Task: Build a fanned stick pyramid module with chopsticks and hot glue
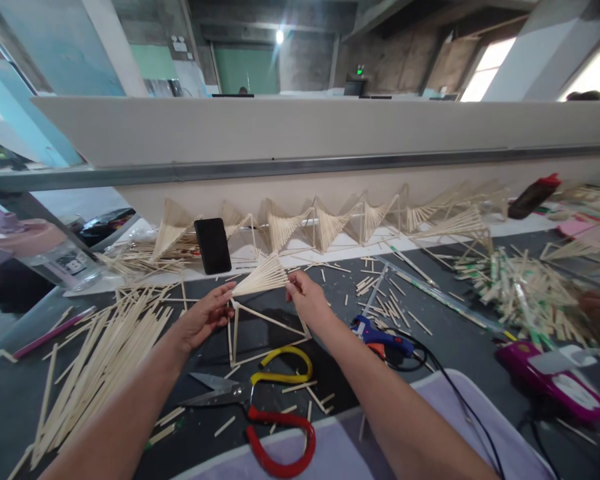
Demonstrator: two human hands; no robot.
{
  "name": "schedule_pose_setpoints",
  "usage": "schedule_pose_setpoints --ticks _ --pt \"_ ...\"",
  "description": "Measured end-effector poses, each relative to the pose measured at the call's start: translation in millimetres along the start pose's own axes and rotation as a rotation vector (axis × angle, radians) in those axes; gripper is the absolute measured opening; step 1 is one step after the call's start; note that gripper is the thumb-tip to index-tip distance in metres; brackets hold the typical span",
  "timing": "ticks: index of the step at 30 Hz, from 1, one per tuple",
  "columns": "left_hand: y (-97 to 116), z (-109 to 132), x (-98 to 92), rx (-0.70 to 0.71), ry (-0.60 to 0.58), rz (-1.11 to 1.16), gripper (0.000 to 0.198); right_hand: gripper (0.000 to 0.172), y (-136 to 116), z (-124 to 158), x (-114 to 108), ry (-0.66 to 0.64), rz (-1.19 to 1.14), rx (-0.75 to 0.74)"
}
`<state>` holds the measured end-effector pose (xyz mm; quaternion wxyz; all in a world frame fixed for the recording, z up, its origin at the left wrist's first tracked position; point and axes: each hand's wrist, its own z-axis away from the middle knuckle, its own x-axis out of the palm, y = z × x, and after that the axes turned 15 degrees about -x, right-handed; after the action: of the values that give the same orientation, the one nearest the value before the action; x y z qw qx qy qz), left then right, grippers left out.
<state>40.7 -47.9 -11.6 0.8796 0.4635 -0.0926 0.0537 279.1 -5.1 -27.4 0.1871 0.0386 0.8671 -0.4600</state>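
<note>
The left hand (211, 313) and right hand (304, 298) pinched opposite ends of a wooden-stick fan (263, 277), seemingly joined to a stick frame (270, 319) over the dark tabletop (195, 443). The fan looked largely filled, the frame's lower sides bare; twisted stick models (333, 227) stood behind. Scissors (245, 395) in front and a glue gun (383, 337) rightward left little room.

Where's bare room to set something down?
Dark tabletop shows between the blue glue gun, magenta device and lavender cloth; another patch lies left of the long sticks. Crowded: those sticks, the short-stick pile at right, and around the scissors and stick fan.
</note>
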Motion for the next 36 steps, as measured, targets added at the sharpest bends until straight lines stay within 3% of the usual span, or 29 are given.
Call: schedule_pose_setpoints --ticks 5,17,36 --pt "-2.2 2.8 3.3 0.006 -0.012 -0.014 0.053 0.006 -7.7 -1.4 -6.9 -0.060 0.010 0.013" --pt "-7.4 2.2 9.5 0.098 -0.062 0.108 0.071 0.009 -4.9 -1.7 -6.5 -0.064 -0.008 0.020" --pt "-7.4 -1.0 14.4 0.083 -0.152 0.227 0.065 0.008 -9.2 -3.2 -8.0 -0.055 -0.087 0.069"
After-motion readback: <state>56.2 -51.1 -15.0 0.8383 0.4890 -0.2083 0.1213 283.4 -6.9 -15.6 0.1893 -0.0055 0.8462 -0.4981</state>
